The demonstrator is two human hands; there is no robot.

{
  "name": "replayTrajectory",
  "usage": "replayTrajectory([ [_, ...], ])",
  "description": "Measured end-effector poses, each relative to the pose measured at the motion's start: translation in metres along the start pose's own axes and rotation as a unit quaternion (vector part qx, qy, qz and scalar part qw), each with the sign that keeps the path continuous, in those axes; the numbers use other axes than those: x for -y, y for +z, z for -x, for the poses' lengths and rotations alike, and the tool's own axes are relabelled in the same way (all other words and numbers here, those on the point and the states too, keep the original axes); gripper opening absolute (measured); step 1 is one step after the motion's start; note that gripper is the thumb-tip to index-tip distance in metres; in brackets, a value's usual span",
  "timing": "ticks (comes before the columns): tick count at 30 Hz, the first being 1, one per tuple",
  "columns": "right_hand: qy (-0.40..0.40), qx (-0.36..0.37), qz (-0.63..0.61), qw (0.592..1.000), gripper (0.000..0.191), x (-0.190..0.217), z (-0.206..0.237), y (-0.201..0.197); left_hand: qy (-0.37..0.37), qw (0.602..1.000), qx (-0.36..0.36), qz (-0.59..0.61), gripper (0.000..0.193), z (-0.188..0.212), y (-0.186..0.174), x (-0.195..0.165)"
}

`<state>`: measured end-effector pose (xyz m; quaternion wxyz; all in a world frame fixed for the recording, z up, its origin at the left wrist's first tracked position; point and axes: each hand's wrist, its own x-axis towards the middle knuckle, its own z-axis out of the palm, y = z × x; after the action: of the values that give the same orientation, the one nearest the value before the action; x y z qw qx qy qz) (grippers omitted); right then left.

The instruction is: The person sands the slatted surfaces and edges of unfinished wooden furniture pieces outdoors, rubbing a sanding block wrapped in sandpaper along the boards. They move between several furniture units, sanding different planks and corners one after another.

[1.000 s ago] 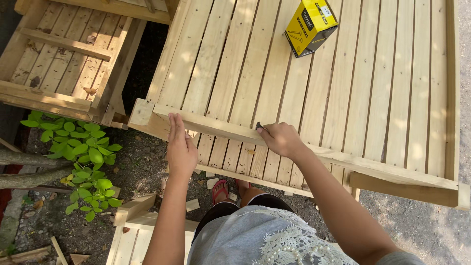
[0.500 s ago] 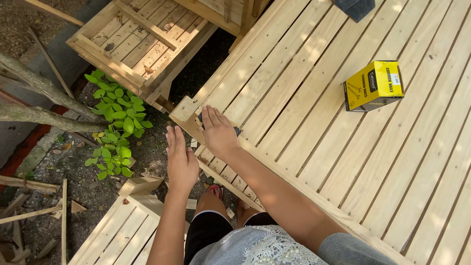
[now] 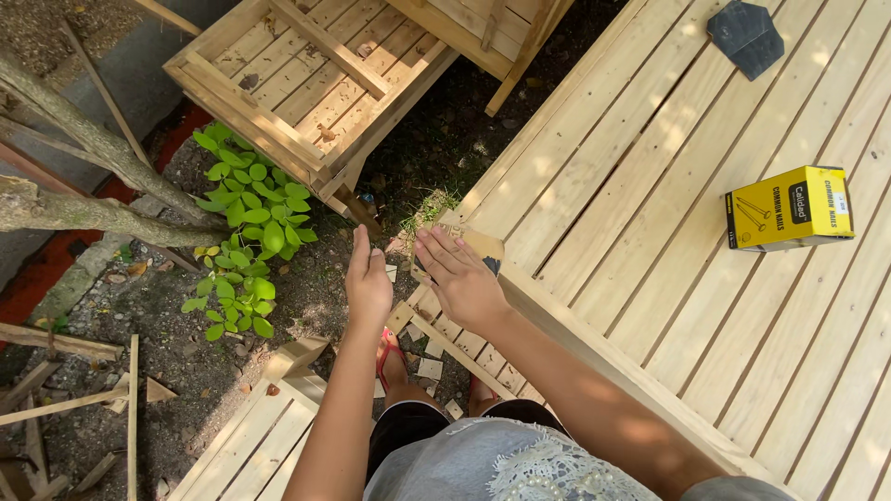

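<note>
My right hand (image 3: pixel 461 281) lies flat, fingers stretched, on the near left corner of a pale slatted wooden panel (image 3: pixel 650 232), pressing on the end of its edge rail (image 3: pixel 594 348). A small dark piece, like sandpaper (image 3: pixel 490 266), peeks out from under the palm. My left hand (image 3: pixel 368 281) is held up flat with nothing in it, just left of that corner and above the ground. Whether it touches the wood I cannot tell.
A yellow box of nails (image 3: pixel 789 208) and a dark sandpaper sheet (image 3: pixel 746 37) lie on the panel. Another slatted wooden frame (image 3: pixel 306 83) stands at upper left, with a leafy plant (image 3: pixel 246 232) and tree branches (image 3: pixel 83 176) beside it. Wood offcuts (image 3: pixel 65 390) litter the dirt; another panel (image 3: pixel 251 445) sits below.
Both hands have slid left along the edge rail to the panel's corner. My view has swung, so the nail box now sits at the right.
</note>
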<state>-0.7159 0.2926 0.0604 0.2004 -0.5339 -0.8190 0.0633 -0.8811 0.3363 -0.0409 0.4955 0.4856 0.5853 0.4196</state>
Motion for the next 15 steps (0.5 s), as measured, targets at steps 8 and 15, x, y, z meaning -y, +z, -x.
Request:
replayTrajectory([
  [8,0.111,0.058,0.033,0.992,0.042,0.004,-0.013,0.021,-0.029,0.995,0.095,0.014,0.055,-0.040,0.016,-0.010],
  [15,0.200,-0.009,0.041,0.979,0.041,-0.021,-0.024,-0.013,-0.061,0.980,0.185,0.042,0.061,-0.045,0.055,-0.024],
])
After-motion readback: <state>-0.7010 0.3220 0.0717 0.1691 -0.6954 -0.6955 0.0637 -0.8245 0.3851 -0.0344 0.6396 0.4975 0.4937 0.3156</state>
